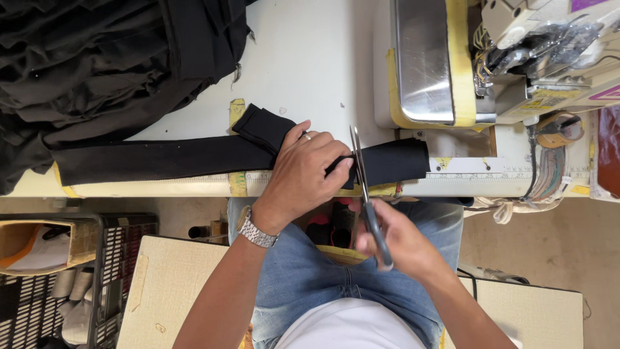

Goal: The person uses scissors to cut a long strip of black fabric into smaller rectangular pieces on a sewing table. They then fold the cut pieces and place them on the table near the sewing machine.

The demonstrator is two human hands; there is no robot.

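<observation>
At the far left a wire basket (97, 271) is seen below the table's edge, and a heap of black cloth (110, 58) is piled on the white table (303, 58); from under that heap a long black fabric strip (161, 160) is stretched rightward along the table's front edge, over a printed ruler (478, 174) fixed there; the strip is pressed down near its middle by the left hand (303, 174), fingers curled and closed on the cloth, a metal watch (256, 231) worn at the wrist; just to the right, scissors (365, 187) are gripped by the right hand (397, 242), fingers closed through the grey handles, the blades raised across the strip beside the left fingertips; whether the blades are parted cannot be told; at the upper right a sewing machine (516, 58) is set on the table.
</observation>
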